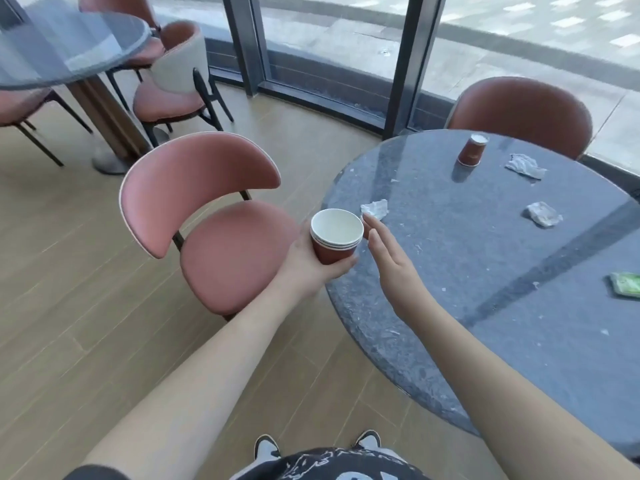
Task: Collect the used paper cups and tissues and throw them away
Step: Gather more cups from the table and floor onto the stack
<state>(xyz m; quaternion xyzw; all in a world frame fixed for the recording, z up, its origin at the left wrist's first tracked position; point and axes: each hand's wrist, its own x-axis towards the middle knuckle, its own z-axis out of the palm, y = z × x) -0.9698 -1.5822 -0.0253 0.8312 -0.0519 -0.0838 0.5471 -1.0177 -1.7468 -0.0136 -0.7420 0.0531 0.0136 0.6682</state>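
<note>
My left hand grips a stack of nested brown paper cups, upright, just off the left edge of the round grey table. My right hand is flat with fingers extended, right beside the stack, its fingertips close to a crumpled tissue at the table's left edge. Another brown cup stands upside down at the far side. Two more crumpled tissues lie on the table, one far right and one mid right.
A green packet lies at the table's right edge. A pink chair stands left of the table, another chair behind it. A second table with chairs is at the far left. Glass walls run behind.
</note>
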